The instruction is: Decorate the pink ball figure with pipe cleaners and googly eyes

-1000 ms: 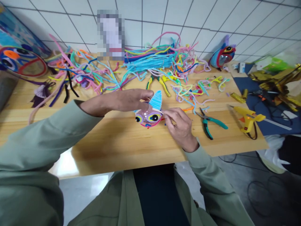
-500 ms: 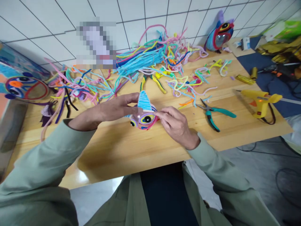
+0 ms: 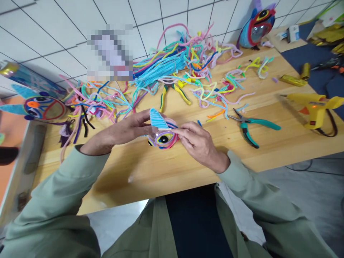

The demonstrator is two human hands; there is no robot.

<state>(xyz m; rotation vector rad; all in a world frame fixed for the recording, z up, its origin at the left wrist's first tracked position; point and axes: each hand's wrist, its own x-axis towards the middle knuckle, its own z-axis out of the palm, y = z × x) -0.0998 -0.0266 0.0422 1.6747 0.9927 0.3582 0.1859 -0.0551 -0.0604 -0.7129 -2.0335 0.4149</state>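
Between my hands, above the table, is a small pipe-cleaner animal head [image 3: 170,144] with yellow-ringed black eyes on a clear, shiny body. A ribbed light-blue ear [image 3: 158,120] stands on its top, tilted left. My left hand [image 3: 115,134] is closed on the head from the left, fingers behind the ear and thumb near its base. A short pale pipe cleaner [image 3: 167,129] runs along the ear's base towards my right hand [image 3: 200,145], whose thumb and index finger pinch its end. My palm and fingers hide part of the head on both sides.
Loose pipe cleaners [image 3: 161,68] heap along the tiled wall, with yellow-handled pliers [image 3: 182,96] before them. On the right lie teal-handled pliers [image 3: 262,123] and a yellow glue gun [image 3: 313,107]. Finished animal heads stand at back right [image 3: 248,34] and far left [image 3: 44,107].
The ear and head have turned, so the ear leans further left. My right fingers stay pinched at its base. The whole view has shifted, showing more of the left side.
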